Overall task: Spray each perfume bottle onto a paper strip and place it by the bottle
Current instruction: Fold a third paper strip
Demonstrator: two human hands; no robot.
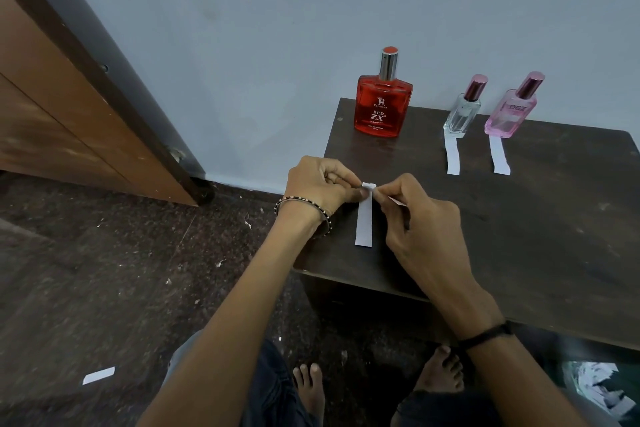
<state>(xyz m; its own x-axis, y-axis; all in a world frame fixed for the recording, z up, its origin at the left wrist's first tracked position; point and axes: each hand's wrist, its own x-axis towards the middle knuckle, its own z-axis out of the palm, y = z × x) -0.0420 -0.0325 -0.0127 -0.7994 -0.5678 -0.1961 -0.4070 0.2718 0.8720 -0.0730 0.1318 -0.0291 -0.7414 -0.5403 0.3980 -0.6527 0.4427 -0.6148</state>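
Observation:
Three perfume bottles stand along the back of a dark wooden table [519, 236]: a red bottle [382, 107] at the left, a small clear bottle [462, 113] and a pink bottle [509, 114]. A white strip [452, 158] lies in front of the clear bottle, and another strip [500, 159] in front of the pink one. My left hand [320, 189] and my right hand [419, 218] both pinch the top end of a white paper strip [364, 222], which hangs down over the table's near left part. A second bit of paper pokes out from my right fingers.
A wooden door [69, 107] stands at the left against a pale blue wall. A loose paper strip [98, 375] lies on the dark speckled floor. Paper scraps [599, 388] sit in a bag at the bottom right. My bare feet are below the table edge.

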